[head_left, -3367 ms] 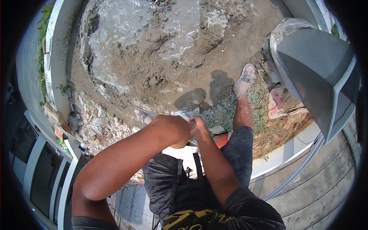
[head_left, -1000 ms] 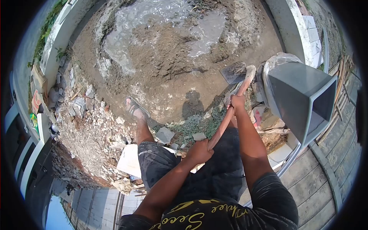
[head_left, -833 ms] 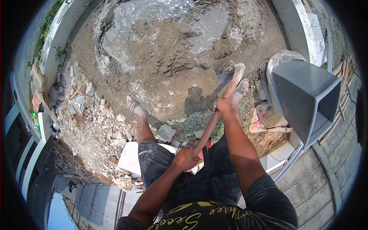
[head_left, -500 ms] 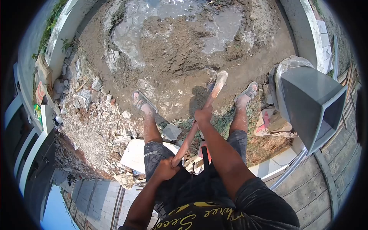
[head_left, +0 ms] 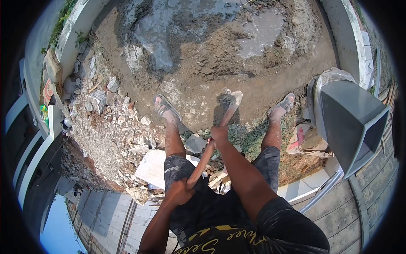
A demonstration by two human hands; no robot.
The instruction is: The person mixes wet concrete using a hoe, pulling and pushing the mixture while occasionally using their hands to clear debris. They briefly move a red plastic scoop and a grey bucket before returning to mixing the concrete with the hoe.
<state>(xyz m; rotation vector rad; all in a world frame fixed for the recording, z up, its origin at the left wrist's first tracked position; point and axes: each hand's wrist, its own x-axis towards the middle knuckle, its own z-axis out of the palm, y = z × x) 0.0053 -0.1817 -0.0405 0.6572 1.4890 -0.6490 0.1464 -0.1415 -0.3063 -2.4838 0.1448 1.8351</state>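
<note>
A hoe [head_left: 202, 163] with a long wooden handle slants across the front of my body. My left hand [head_left: 179, 191] is closed round the handle's near end, by my thigh. Farther along, my right hand [head_left: 219, 134] grips the handle about its middle. The hoe's far end is smeared with pale mud and sits low over the damp ground between my feet; its blade is mostly hidden. Beyond it lies a heap of wet grey-brown mortar or mud [head_left: 211, 59], with a watery pool [head_left: 262, 34] on its right part.
Broken rubble [head_left: 101, 135] covers the ground on the left. A grey box-shaped hopper [head_left: 347, 110] stands at the right, above a crumpled sack [head_left: 306, 142]. Low white walls [head_left: 78, 36] flank the mud. A white slab [head_left: 152, 167] lies near my left leg.
The hoe's far end has come back toward my body and a little left, away from the heap. Both hands keep their grip. The view has shifted slightly, and a shadow now covers the heap's upper left.
</note>
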